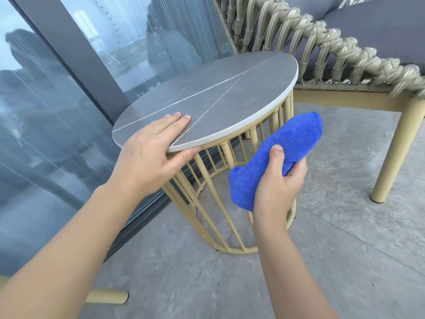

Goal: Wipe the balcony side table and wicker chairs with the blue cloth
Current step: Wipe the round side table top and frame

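The round side table (218, 88) has a grey marble-look top with white veins and a yellow metal bar base. My left hand (149, 153) rests on the near left rim, fingers flat on the top and thumb hooked under the edge. My right hand (278, 180) grips the folded blue cloth (282, 153) in the air, in front of the table's base and below its top. The cloth touches neither the top nor the chair. A wicker chair (322, 42) with woven beige rope and grey cushions stands behind and to the right of the table.
A glass balcony wall with a dark frame (69, 54) runs along the left, close to the table. The chair's yellow leg (395, 153) stands on the grey tiled floor at right. Another yellow furniture leg (108, 297) shows at bottom left.
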{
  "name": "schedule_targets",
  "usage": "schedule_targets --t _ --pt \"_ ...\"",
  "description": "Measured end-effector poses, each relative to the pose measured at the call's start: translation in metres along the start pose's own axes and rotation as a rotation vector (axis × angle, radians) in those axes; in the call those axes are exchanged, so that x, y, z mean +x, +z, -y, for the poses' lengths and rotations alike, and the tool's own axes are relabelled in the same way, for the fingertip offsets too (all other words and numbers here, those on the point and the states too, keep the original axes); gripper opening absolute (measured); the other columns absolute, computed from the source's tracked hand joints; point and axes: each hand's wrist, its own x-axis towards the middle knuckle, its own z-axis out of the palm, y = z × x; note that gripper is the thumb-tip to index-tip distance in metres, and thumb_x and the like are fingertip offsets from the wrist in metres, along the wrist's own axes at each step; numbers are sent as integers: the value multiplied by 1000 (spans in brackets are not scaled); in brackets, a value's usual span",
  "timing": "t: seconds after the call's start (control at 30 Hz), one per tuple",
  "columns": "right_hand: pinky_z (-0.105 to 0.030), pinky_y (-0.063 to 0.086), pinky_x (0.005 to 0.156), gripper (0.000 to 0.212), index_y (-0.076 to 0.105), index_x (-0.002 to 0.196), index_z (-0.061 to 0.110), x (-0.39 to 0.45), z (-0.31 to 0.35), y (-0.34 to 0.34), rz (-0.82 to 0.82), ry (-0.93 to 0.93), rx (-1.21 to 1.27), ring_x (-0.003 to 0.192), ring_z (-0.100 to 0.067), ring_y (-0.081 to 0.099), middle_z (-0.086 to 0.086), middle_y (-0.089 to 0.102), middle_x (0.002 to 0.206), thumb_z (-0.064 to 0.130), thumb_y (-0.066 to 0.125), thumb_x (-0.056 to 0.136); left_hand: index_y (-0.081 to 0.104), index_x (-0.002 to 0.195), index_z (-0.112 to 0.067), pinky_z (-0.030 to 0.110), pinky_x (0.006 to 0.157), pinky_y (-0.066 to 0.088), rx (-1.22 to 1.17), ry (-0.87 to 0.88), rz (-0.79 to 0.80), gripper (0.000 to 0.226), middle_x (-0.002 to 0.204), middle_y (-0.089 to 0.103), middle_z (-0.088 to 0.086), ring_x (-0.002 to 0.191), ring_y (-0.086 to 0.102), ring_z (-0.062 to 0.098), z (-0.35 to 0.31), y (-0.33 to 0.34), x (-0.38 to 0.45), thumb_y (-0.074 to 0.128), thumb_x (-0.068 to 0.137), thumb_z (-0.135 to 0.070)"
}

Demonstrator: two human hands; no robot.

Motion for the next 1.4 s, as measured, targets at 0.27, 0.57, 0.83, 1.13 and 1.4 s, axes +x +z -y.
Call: schedule_targets --t 0.27,0.57,0.83,1.13,1.4 --pt "-47 39 110 49 62 122 22 -3 -5 17 -11 -62 -128 127 -20 47 4 50 140 52 54 84 57 147 -18 43 118 41 12 46 -53 73 149 57 5 142 51 21 -2 5 1 43 95 -68" --pt "-52 47 106 17 65 95 42 37 5 9 3 23 -61 118 -21 60 4 59 123 52 59 83 72 125 -10 42 74 60 201 117 -220 67 119 75 11 110 73 32 -42 10 11 43 98 -64" --pt "-49 55 86 11 64 82 36 75 25 4 67 125 -55 83 -16 62 -6 65 103 47 63 84 63 89 -11 23 51 2 450 109 -88 68 61 51 2 47 42 27 -96 -4 34 25 100 -67" --pt "-39 52 76 9 66 88 30 73 38 -5 30 147 50 80 -16 63 -2 63 100 38 62 89 68 84 -27 33 62 46 239 5 -50 75 77 68 -8 80 65 23 -88 -14 47 31 81 -92" --pt "-55 54 97 16 68 101 32 55 62 6 41 5 56 100 -25 70 -5 71 111 41 60 91 62 128 -37 31 93 35 -105 -65 97 64 131 60 -19 125 51 12 -87 -8 59 30 90 -77"
